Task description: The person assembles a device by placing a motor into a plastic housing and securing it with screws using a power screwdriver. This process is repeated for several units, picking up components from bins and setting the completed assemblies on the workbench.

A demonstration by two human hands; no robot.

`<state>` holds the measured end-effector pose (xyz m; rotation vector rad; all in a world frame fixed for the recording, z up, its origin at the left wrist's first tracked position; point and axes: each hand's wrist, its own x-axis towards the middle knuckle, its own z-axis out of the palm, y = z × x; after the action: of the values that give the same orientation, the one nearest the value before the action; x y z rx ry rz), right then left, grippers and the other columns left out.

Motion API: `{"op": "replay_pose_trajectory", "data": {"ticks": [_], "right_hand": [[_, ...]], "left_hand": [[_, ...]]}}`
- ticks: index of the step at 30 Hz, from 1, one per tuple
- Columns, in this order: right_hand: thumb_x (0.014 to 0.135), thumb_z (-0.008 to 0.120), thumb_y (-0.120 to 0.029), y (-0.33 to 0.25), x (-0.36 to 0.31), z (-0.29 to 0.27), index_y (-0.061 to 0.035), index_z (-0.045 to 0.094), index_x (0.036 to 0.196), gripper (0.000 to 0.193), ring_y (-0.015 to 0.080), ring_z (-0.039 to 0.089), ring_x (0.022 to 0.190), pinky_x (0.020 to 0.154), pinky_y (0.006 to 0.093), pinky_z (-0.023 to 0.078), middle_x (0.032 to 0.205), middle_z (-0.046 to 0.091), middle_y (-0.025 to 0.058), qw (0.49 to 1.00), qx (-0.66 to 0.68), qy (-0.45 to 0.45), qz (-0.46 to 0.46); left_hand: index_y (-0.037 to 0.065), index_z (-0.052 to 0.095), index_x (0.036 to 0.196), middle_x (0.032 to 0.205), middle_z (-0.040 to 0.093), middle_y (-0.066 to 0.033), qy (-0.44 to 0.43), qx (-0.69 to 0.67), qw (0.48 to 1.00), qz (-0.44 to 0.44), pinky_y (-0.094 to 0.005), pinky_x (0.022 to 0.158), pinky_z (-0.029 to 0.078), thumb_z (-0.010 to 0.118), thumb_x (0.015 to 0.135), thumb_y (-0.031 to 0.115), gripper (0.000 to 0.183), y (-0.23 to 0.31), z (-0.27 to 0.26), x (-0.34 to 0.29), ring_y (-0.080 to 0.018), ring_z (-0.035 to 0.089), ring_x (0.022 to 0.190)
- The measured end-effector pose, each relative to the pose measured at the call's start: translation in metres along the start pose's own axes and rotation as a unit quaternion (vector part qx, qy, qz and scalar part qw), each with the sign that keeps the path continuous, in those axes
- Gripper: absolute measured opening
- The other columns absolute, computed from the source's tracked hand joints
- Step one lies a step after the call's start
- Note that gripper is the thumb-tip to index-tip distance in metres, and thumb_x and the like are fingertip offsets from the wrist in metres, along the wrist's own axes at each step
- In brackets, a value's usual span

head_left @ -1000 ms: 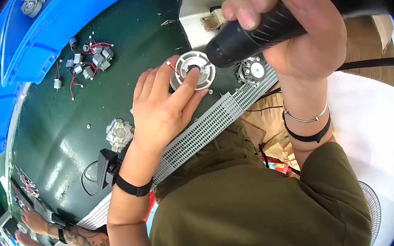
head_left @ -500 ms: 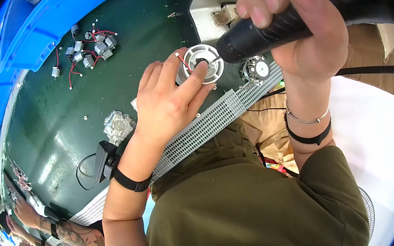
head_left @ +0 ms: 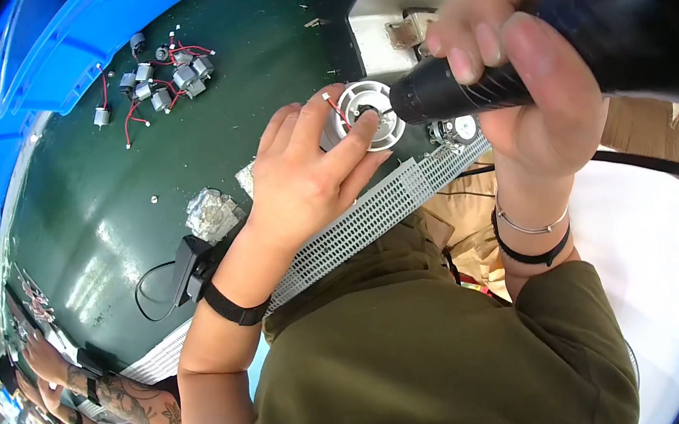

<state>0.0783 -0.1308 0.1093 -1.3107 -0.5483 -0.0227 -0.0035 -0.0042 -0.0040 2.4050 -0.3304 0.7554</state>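
Note:
My left hand [head_left: 301, 166] grips a round white plastic housing [head_left: 390, 132] against the dark green tabletop, with the index finger pressed near its centre. A red wire with a small white plug [head_left: 329, 98] sticks out of the housing beside the fingers. My right hand [head_left: 548, 96] is wrapped round a black electric screwdriver [head_left: 435, 92], held nearly level. Its bit points left into the middle of the housing; the screw, if any, is too small to make out. Close to the screwdriver's underside lies another round assembly [head_left: 464, 128], partly covered by my right hand.
Several small grey motors [head_left: 184, 77] with red wires lie at the far left, beside blue bins [head_left: 70, 54]. Crumpled foil [head_left: 211, 213] and a black device with a cable [head_left: 192, 266] are near my left forearm. A white perforated strip [head_left: 373, 208] edges the table. Another person's tattooed arm [head_left: 130, 399] is at lower left.
The whole view has shifted slightly, so the table things appear further right. The screwdriver tip stays at the housing, and both hands keep their hold.

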Motion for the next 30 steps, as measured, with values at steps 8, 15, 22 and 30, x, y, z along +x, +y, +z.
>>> {"op": "replay_pose_trajectory", "data": {"ticks": [8,15,22,30], "right_hand": [[0.082,0.057,-0.011,-0.001,0.006,-0.017,0.0047,0.034,0.121,0.048,0.0186,0.052,0.066,0.068,0.0357,0.046,0.076,0.05,0.0084,0.985,-0.028,-0.16,-0.063],[0.086,0.063,-0.017,-0.004,0.05,-0.012,0.0043,0.042,0.121,0.046,0.0219,0.058,0.081,0.078,0.0344,0.047,0.096,0.058,0.0118,0.992,0.069,-0.087,-0.056],[0.072,0.071,-0.002,0.014,0.009,0.053,-0.0002,0.056,0.107,0.038,0.0224,0.058,0.084,0.078,0.0323,0.047,0.099,0.058,0.0096,0.864,-0.312,-0.11,-0.379],[0.084,0.059,-0.029,0.125,0.019,0.112,-0.0085,0.056,0.106,0.03,0.0336,0.065,0.076,0.062,0.044,0.052,0.093,0.06,0.017,0.704,-0.597,-0.383,-0.041]], "left_hand": [[0.009,0.064,0.095,0.103,0.058,-0.0149,0.049,-0.025,0.998,0.013,-0.0468,0.084,0.045,0.081,0.06,0.022,0.041,0.004,0.0,0.0,-0.036,0.056,0.091],[0.003,0.057,0.111,0.103,0.061,-0.0151,0.127,0.073,0.972,-0.184,-0.0375,0.083,0.048,0.078,0.068,0.02,0.05,-0.041,-0.089,-0.019,-0.0305,0.059,0.097],[0.004,0.047,0.127,0.119,0.055,-0.0203,0.056,0.345,0.864,-0.362,-0.0408,0.088,0.045,0.065,0.083,0.03,0.055,-0.136,-0.218,-0.111,-0.0362,0.055,0.108],[0.0,0.053,0.119,0.116,0.057,-0.0216,0.195,0.326,0.903,-0.199,-0.0402,0.089,0.045,0.07,0.08,0.021,0.047,-0.092,-0.214,-0.004,-0.0372,0.056,0.106]]}}
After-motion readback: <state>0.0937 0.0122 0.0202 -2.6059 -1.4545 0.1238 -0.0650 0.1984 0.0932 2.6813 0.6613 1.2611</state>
